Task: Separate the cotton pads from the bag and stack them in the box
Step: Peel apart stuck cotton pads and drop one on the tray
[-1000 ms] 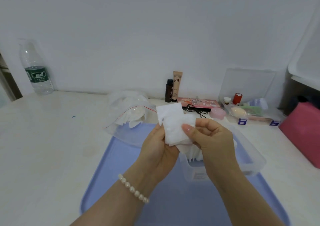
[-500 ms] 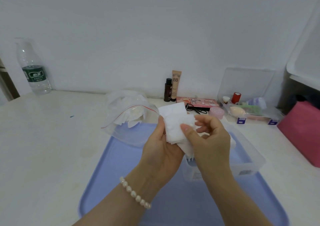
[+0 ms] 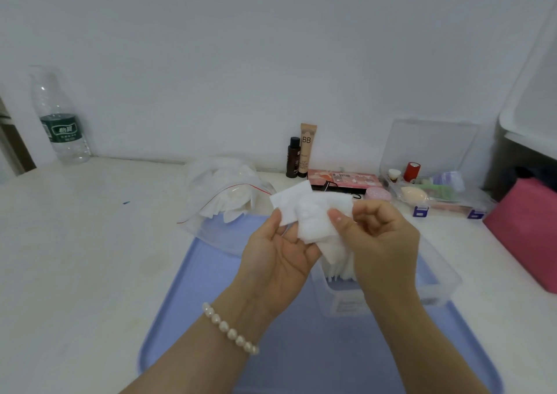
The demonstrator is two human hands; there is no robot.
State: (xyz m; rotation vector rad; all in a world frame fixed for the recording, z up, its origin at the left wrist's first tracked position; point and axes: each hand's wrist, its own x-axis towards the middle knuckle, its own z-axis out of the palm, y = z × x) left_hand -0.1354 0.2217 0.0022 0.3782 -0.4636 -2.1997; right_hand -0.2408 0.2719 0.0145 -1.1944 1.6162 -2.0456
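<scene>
Cotton pads (image 3: 313, 221) pinched in both grips, left hand (image 3: 280, 258) and right hand (image 3: 382, 237), for peeling apart | held above clear box (image 3: 434, 276) for stacking | zip bag (image 3: 223, 194) at 10 o'clock.

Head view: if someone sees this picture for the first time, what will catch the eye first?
First, the two hands in the centre, left hand and right hand, pinching white cotton pads above the clear box on the blue tray. Behind them lies the open plastic bag with more pads. At far left, a water bottle stands by the wall.
</scene>
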